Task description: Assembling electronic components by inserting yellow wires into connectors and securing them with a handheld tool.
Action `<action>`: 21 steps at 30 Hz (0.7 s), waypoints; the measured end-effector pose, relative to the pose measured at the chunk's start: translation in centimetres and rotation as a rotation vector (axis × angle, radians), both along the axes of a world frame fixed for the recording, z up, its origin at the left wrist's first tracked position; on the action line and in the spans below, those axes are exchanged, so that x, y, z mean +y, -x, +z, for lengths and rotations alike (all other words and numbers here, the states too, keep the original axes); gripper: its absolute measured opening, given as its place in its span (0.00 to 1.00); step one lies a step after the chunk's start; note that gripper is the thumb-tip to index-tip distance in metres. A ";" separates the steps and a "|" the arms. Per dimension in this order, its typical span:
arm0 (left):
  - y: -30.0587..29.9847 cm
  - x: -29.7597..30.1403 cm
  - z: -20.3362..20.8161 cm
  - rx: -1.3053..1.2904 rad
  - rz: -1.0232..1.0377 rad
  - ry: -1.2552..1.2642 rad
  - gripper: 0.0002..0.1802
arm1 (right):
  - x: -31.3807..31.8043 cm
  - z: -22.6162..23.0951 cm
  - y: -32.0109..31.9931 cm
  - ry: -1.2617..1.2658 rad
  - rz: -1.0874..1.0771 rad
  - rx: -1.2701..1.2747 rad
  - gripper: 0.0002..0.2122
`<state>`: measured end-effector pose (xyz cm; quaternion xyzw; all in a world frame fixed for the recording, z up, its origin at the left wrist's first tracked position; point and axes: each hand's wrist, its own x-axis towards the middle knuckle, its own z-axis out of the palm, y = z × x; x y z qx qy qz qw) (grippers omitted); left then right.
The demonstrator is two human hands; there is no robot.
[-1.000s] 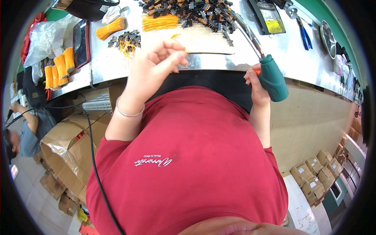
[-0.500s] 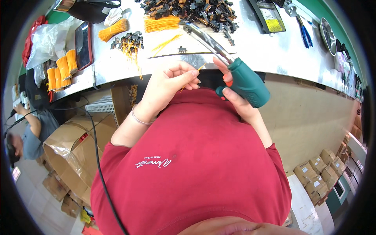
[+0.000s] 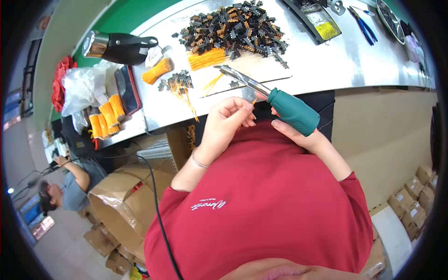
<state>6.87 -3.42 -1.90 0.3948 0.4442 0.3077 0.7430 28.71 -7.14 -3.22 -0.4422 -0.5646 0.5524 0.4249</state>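
My left hand [image 3: 232, 120] is closed, thumb and fingertips pinching a thin yellow wire [image 3: 254, 101] at the table's front edge. Close beside it, my right hand [image 3: 298, 135] wraps round the green handle of a soldering gun [image 3: 295, 111]. Its metal barrel slants up and left over the tabletop. Under the barrel lies a single small black slide switch [image 3: 234, 84], near a few loose yellow wires [image 3: 213, 84]. Farther back are a bundle of yellow wires [image 3: 206, 59] and a big heap of black switches [image 3: 233, 30]. Switches with wires attached [image 3: 179, 83] form a small pile to the left.
A black thermos jug [image 3: 123, 48], tied yellow wire bundles [image 3: 106, 119] and clear plastic bags [image 3: 84, 88] occupy the left side. Blue-handled pliers [image 3: 363, 25] lie back right. A black cable [image 3: 158, 210] hangs over my left side. A co-worker [image 3: 77, 182] is at far left.
The whole view has swung, so the table and its contents appear shifted right and tilted. Both hands keep their holds, and the soldering gun lies at a flatter slant.
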 end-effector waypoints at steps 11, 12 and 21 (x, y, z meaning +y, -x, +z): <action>-0.1 0.1 -0.5 -0.031 0.045 -0.026 0.06 | 0.1 -0.4 0.4 -0.091 0.034 -0.014 0.22; 0.0 0.0 -0.5 -0.031 0.047 -0.040 0.05 | 0.0 -0.4 0.4 -0.090 0.034 -0.012 0.22; 0.2 0.1 0.2 0.228 0.295 -0.270 0.06 | -0.7 -0.6 -0.7 -0.085 -0.127 -0.057 0.14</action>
